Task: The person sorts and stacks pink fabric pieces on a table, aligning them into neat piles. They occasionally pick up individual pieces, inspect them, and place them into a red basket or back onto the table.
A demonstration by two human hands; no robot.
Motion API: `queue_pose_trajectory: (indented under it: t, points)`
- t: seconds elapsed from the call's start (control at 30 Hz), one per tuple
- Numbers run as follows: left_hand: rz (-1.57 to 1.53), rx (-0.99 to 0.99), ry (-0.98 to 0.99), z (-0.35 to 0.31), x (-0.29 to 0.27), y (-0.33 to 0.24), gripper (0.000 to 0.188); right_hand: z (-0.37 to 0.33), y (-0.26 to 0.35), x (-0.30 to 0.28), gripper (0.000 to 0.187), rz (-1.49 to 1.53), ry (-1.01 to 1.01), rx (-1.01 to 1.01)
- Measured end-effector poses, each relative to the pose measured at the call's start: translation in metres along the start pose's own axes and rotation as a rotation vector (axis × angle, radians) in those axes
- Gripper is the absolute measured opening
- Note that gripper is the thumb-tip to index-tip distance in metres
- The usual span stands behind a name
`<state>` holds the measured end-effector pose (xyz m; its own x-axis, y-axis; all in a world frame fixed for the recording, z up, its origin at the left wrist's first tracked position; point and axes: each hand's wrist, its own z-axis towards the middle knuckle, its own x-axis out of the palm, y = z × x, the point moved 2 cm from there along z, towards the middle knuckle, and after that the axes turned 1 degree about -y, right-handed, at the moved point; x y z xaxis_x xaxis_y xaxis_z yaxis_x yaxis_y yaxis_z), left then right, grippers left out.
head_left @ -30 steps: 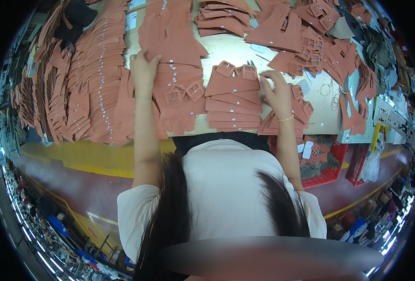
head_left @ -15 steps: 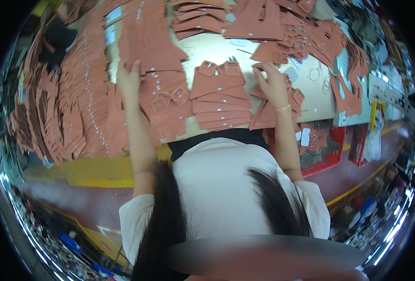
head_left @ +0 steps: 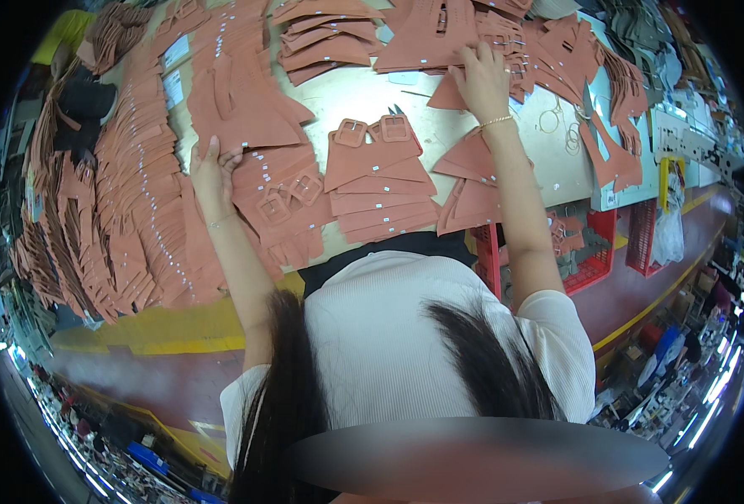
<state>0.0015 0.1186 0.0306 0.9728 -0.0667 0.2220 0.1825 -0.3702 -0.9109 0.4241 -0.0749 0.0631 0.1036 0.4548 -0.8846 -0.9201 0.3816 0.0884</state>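
A light worktable (head_left: 372,92) is covered with terracotta leather pieces. My left hand (head_left: 210,168) lies flat with fingers apart on the edge of a stack of large cut pieces (head_left: 250,105) at the left. My right hand (head_left: 481,80) reaches to the far right and presses its fingers on a heap of cut pieces (head_left: 439,34), gripping one it seems. Between the hands lies a stepped pile of strap pieces with square buckles (head_left: 380,181). A second buckle pile (head_left: 292,197) sits beside my left wrist.
Long rows of overlapped leather strips (head_left: 128,210) fill the left side of the table. Red plastic baskets (head_left: 594,248) hang under the table's right edge. A white sheet (head_left: 557,143) with a few rings lies at right. Yellow floor lines (head_left: 178,336) run below.
My right hand has moved away from the central buckle pile up to the far heap of pieces. My left hand has stayed on the left stack. The view has tilted.
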Motion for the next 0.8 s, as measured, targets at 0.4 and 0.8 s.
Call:
queue_pose_trajectory:
  t: [0.4, 0.8]
  points:
    - [-0.343, 0.274, 0.293, -0.010, 0.039, -0.098, 0.017, 0.028, -0.022, 0.017, 0.038, -0.021, 0.310, -0.158]
    - [1.296, 0.646, -0.222, 0.030, 0.017, -0.033, 0.055, 0.037, -0.022, 0.015, 0.022, -0.042, 0.099, -0.260]
